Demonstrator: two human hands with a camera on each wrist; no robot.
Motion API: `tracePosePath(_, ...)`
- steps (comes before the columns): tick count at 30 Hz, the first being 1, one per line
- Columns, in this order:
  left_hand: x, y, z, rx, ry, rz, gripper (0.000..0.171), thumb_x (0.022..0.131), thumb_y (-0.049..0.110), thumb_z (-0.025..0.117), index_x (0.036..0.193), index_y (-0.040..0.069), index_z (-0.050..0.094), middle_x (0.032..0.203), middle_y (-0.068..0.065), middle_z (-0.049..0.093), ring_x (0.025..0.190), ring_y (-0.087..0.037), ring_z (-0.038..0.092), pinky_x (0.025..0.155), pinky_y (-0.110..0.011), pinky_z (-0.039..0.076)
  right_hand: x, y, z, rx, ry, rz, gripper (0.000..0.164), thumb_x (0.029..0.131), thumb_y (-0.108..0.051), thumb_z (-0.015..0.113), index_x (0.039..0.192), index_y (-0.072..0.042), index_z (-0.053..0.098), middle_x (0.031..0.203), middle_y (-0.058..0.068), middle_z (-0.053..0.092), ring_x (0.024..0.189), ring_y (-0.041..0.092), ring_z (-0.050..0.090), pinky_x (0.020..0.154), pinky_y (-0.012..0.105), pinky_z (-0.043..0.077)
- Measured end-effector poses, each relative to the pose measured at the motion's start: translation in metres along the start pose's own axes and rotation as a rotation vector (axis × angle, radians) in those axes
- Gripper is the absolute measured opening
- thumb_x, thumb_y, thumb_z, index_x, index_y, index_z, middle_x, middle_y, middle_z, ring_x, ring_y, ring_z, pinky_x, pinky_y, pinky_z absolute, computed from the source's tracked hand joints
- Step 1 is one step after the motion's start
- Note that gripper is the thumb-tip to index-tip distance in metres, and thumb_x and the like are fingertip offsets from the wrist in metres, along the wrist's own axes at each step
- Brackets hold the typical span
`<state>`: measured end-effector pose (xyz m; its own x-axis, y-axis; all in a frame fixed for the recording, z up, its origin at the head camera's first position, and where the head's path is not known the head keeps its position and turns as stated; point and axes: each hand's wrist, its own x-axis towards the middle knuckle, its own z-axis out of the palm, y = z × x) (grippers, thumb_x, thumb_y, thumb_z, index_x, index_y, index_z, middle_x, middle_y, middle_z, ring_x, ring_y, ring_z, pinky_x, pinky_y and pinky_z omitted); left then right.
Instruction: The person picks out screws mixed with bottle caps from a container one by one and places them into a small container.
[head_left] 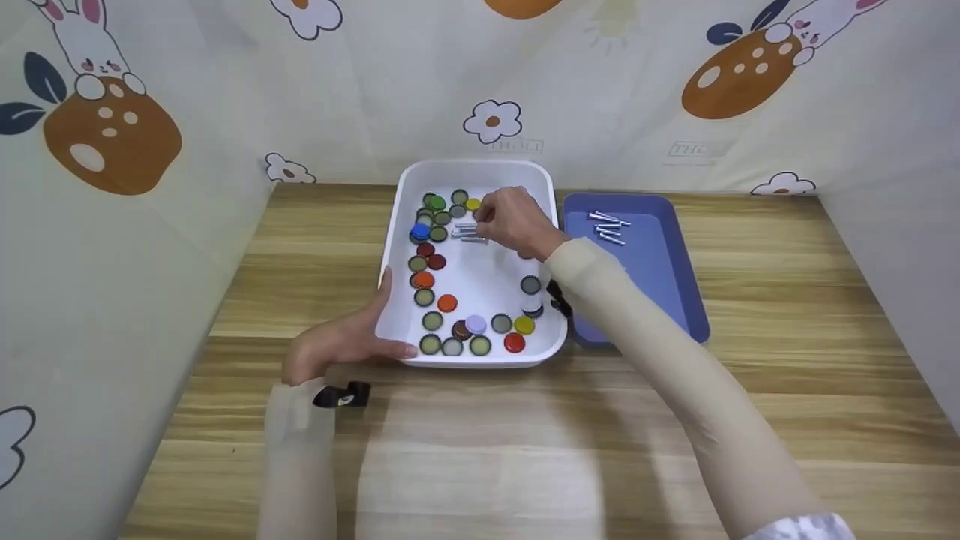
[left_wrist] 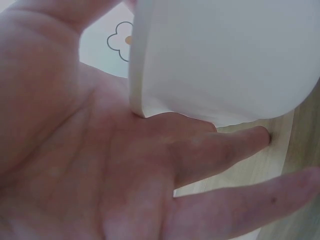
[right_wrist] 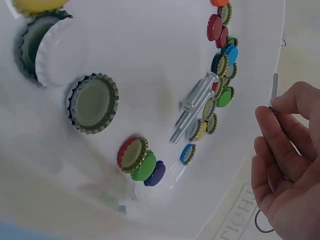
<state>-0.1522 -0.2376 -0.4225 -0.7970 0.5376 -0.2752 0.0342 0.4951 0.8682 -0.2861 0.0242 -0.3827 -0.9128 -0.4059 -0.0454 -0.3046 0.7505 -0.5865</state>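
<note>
Silver metal bolts (right_wrist: 200,92), probably light and stiff, hardly fragile, yet smooth enough to slip or roll. Best taken by the middle of the shank, between thumb and fingertip, or just under the head for a firmer stop. Bright and straight to look at, with narrow shanks and wider round heads; impossible to tell whether threaded. Lying close together on the floor of the white tray (head_left: 487,274), just beside a cluster of bottle caps (head_left: 447,303), with more of the same kind in the far part of the blue tray (head_left: 637,270). In the right hand (head_left: 517,221), over the white tray: a closed grip, pinching a slim metal piece (right_wrist: 275,86), apparently another bolt. With the left hand (head_left: 337,349): no closed grip, just extended fingers against the near left corner of the white tray.
</note>
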Motion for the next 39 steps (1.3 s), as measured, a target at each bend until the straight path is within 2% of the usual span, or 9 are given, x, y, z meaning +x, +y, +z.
tracePosePath(7, 0.0, 0.001, 0.0, 0.009, 0.0, -0.005, 0.133, 0.082, 0.035, 0.082, 0.154, 0.028, -0.029, 0.17, -0.011, -0.008, 0.152, -0.033, 0.02, 0.127, -0.052, 0.007, -0.003, 0.009, -0.014, -0.044, 0.019, 0.017, 0.017, 0.089, -0.011, 0.067, 0.099, -0.003, 0.077, 0.1, 0.01, 0.075, 0.086, 0.018, 0.061, 0.076, 0.029, 0.051)
tracePosePath(13, 0.0, 0.001, 0.001, 0.004, 0.0, -0.026, 0.132, 0.081, 0.037, 0.083, 0.155, 0.032, -0.027, 0.17, -0.009, -0.006, 0.152, -0.032, 0.021, 0.128, -0.05, 0.008, -0.007, 0.018, -0.024, -0.039, 0.003, 0.0, 0.018, 0.091, -0.014, 0.066, 0.102, -0.004, 0.076, 0.102, 0.011, 0.075, 0.09, 0.019, 0.064, 0.08, 0.032, 0.054)
tracePosePath(20, -0.001, 0.0, 0.001, -0.016, -0.008, -0.035, 0.133, 0.081, 0.038, 0.082, 0.155, 0.032, -0.028, 0.17, -0.01, -0.003, 0.151, -0.033, 0.023, 0.127, -0.052, 0.008, -0.018, 0.035, -0.038, -0.015, -0.029, 0.003, 0.02, 0.093, -0.015, 0.066, 0.108, -0.005, 0.075, 0.107, 0.01, 0.074, 0.097, 0.021, 0.065, 0.087, 0.034, 0.056)
tracePosePath(23, -0.001, 0.0, 0.0, -0.018, -0.006, -0.024, 0.133, 0.081, 0.039, 0.082, 0.155, 0.031, -0.028, 0.17, -0.01, -0.004, 0.152, -0.033, 0.021, 0.127, -0.052, 0.008, -0.022, 0.044, -0.046, -0.027, -0.011, 0.01, 0.022, 0.093, -0.015, 0.067, 0.11, -0.003, 0.075, 0.108, 0.012, 0.075, 0.098, 0.022, 0.065, 0.087, 0.035, 0.055)
tracePosePath(30, 0.001, -0.003, -0.001, -0.036, 0.002, 0.054, 0.131, 0.08, 0.033, 0.084, 0.156, 0.029, -0.023, 0.169, -0.012, 0.0, 0.148, -0.034, 0.026, 0.126, -0.052, 0.014, -0.03, 0.062, -0.059, -0.026, 0.05, -0.007, 0.021, 0.091, -0.014, 0.069, 0.106, -0.002, 0.077, 0.104, 0.014, 0.076, 0.09, 0.022, 0.065, 0.077, 0.032, 0.055)
tracePosePath(39, 0.003, -0.003, 0.0, -0.025, -0.003, 0.066, 0.131, 0.079, 0.04, 0.084, 0.156, 0.033, -0.022, 0.169, -0.011, -0.002, 0.149, -0.034, 0.025, 0.127, -0.053, 0.012, -0.04, 0.083, -0.063, -0.02, 0.079, 0.0, 0.018, 0.091, -0.016, 0.07, 0.103, -0.005, 0.078, 0.1, 0.012, 0.076, 0.088, 0.023, 0.064, 0.079, 0.034, 0.053)
